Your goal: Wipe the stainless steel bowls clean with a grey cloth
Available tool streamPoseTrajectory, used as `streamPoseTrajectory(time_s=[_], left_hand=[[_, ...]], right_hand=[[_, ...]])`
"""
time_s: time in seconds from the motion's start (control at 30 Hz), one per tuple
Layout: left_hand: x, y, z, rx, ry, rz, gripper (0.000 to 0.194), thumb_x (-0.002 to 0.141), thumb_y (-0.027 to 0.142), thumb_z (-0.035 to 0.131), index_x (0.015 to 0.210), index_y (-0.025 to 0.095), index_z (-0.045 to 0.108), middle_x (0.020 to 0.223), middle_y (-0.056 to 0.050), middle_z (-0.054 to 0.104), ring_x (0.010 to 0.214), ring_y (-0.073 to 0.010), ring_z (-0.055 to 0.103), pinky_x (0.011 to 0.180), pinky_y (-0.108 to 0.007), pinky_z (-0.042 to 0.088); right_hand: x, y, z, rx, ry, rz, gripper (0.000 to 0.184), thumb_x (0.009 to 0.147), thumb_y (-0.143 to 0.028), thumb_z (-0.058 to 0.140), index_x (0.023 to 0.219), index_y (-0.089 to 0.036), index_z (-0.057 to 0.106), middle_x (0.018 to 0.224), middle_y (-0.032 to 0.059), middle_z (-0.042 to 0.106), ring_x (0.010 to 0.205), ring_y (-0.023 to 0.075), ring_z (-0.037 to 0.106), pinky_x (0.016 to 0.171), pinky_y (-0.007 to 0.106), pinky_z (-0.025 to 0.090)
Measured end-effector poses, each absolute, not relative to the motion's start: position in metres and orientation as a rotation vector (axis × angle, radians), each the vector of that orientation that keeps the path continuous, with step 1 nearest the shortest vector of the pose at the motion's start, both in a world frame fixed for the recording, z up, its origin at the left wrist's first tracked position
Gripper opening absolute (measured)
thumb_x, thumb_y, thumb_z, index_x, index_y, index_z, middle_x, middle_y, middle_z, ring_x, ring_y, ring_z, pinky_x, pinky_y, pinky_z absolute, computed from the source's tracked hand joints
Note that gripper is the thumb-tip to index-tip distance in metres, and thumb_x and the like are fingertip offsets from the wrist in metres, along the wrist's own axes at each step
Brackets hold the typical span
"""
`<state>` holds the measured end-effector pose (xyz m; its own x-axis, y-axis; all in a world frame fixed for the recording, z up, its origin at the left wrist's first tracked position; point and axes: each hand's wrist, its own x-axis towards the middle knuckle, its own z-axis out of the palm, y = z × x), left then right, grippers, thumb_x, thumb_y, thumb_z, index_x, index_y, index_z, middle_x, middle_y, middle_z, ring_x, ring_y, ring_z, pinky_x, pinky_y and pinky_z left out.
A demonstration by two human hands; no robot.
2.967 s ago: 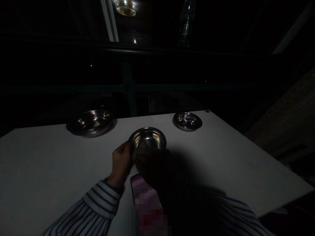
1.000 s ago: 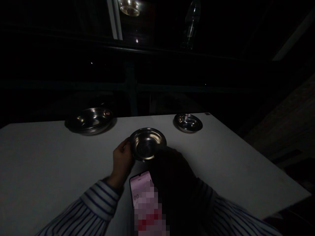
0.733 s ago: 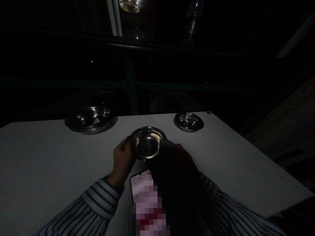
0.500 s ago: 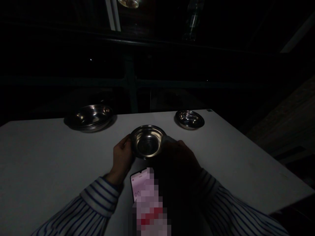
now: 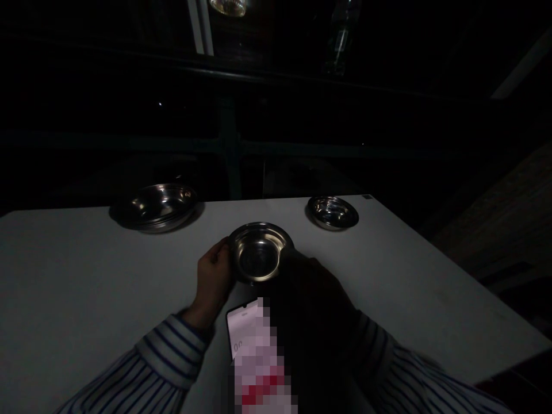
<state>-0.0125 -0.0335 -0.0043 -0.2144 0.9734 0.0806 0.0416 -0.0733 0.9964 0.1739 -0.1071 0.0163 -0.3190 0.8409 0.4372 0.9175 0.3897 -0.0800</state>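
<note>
A small steel bowl [image 5: 257, 253] is tilted toward me over the white table [image 5: 86, 276]. My left hand [image 5: 213, 279] grips its left rim with curled fingers. My right hand [image 5: 317, 287] lies in deep shadow against the bowl's right side; its fingers are too dark to make out. Both arms wear blue-striped white sleeves.
A lit phone [image 5: 250, 339] lies on the table between my forearms. A stack of larger steel bowls [image 5: 156, 205] sits at the back left, one small steel bowl [image 5: 332, 211] at the back right. The table's right edge drops into darkness. A dark railing stands behind.
The right hand has shifted from the bowl's near rim round to its right side. The bowl stays in my left hand, tilted a little more toward me.
</note>
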Motion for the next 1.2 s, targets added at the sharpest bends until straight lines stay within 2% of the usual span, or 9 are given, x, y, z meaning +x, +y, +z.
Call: streamPoseTrajectory(time_s=[0.17,0.3,0.47,0.6,0.73,0.93,1.2], left_hand=[[-0.013,-0.033,-0.005,1.176,1.358,1.403,0.035,0.072,0.030,0.051,0.099,0.013,0.064,0.096,-0.008,0.068,0.086,-0.0200,0.061,0.078,-0.032,0.046],[-0.014,-0.032,-0.010,1.156,1.361,1.408,0.037,0.072,0.035,0.052,0.099,0.012,0.063,0.095,-0.010,0.068,0.085,-0.0212,0.062,0.076,-0.033,0.047],[-0.014,-0.031,-0.009,1.109,1.392,1.420,0.040,0.071,0.036,0.053,0.101,0.011,0.062,0.092,-0.012,0.068,0.080,-0.0216,0.063,0.069,-0.032,0.048],[-0.015,-0.030,-0.008,1.159,1.350,1.385,0.036,0.072,0.035,0.053,0.097,0.012,0.064,0.094,-0.010,0.068,0.083,-0.0213,0.062,0.072,-0.032,0.047],[-0.017,-0.030,-0.006,1.208,1.321,1.357,0.034,0.073,0.033,0.051,0.097,0.012,0.064,0.092,-0.009,0.069,0.079,-0.0196,0.063,0.069,-0.030,0.047],[-0.018,-0.031,-0.003,1.253,1.333,1.344,0.035,0.074,0.034,0.050,0.095,0.011,0.065,0.086,-0.009,0.070,0.076,-0.0200,0.063,0.067,-0.030,0.047],[-0.019,-0.030,-0.003,1.256,1.366,1.364,0.031,0.073,0.032,0.049,0.088,0.012,0.067,0.080,-0.007,0.070,0.073,-0.0198,0.062,0.065,-0.029,0.047]], right_hand=[[0.175,-0.103,0.022,-1.650,-2.265,-0.071,0.018,0.085,-0.021,0.043,0.094,-0.019,0.058,0.092,0.0045,0.061,0.077,0.0177,0.048,0.060,0.027,0.040],[0.178,-0.101,0.024,-1.554,-2.287,-0.089,0.028,0.082,-0.017,0.044,0.110,-0.018,0.052,0.106,0.0088,0.057,0.083,0.0187,0.048,0.065,0.029,0.040],[0.178,-0.098,0.027,-1.617,-2.265,0.126,0.016,0.086,-0.020,0.041,0.092,-0.021,0.056,0.080,0.0022,0.058,0.070,0.0149,0.046,0.060,0.026,0.037],[0.178,-0.100,0.026,-1.597,-2.235,0.038,0.019,0.084,-0.017,0.044,0.100,-0.019,0.054,0.084,0.0047,0.057,0.071,0.0154,0.046,0.060,0.026,0.037],[0.184,-0.083,0.031,-1.596,-2.254,0.150,0.015,0.086,-0.019,0.042,0.087,-0.020,0.056,0.078,0.0014,0.058,0.068,0.0136,0.046,0.062,0.025,0.036],[0.187,-0.037,0.044,-1.645,-2.363,0.112,0.022,0.086,-0.017,0.038,0.079,-0.017,0.059,0.075,0.0027,0.061,0.074,0.0141,0.050,0.068,0.025,0.035],[0.191,-0.055,0.049,-1.650,-2.412,0.074,0.020,0.084,-0.016,0.040,0.081,-0.018,0.060,0.075,0.0020,0.062,0.074,0.0154,0.050,0.066,0.026,0.035]])
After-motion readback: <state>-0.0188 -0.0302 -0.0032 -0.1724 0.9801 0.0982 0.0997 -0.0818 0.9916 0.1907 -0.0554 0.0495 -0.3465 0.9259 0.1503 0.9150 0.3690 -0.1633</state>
